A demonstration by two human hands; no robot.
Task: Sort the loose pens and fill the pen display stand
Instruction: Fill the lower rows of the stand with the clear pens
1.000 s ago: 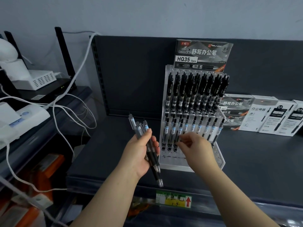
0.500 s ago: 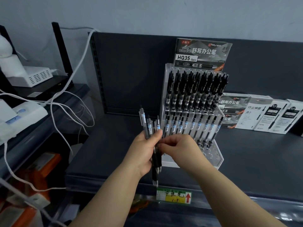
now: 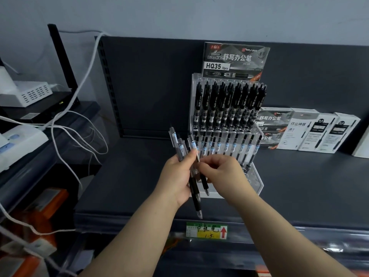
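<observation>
Several pens (image 3: 180,147) fan upward in the left hand (image 3: 175,176), fingers curled round them, just before the stand (image 3: 253,184) on the shelf (image 3: 129,176). The right hand (image 3: 221,170) pinches one pen (image 3: 204,184) of the bunch, tip down, beside the left thumb.

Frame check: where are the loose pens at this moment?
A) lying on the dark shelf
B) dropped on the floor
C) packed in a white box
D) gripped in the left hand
D: the left hand grips the bundle of clear-and-black loose pens, the right hand pinching one pen of it.
</observation>
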